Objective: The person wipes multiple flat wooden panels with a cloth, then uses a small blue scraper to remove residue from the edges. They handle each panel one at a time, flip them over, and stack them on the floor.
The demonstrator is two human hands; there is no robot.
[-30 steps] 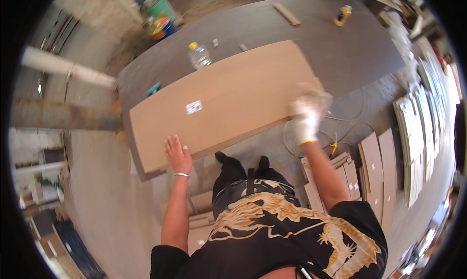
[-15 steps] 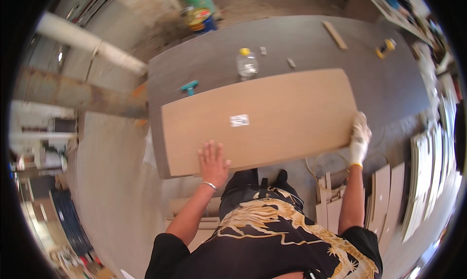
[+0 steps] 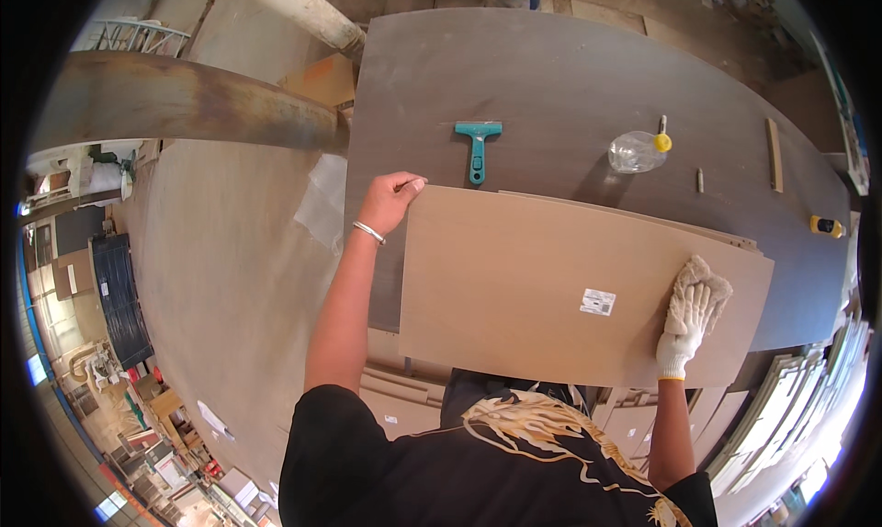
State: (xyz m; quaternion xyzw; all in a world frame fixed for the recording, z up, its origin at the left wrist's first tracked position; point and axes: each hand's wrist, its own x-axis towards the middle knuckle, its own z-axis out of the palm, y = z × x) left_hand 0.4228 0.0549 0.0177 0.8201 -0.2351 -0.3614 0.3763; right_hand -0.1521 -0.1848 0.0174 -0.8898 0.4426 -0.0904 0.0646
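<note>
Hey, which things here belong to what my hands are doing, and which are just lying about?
Seemingly in use:
- brown panel, left hand at its far left corner
- fluffy cloth, under the gloved right hand
- table, supporting the panel

Apparently just lying about:
- teal scraper
- clear, yellow-capped bottle
- narrow strip
- yellow-and-black container

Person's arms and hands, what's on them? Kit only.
Left hand: ungloved, silver-coloured bangle at the wrist. Right hand: white knit glove, yellow edging at the cuff. Both forearms uncovered below short black sleeves; the black shirt has a gold print across it. No cables visible on either arm.
</note>
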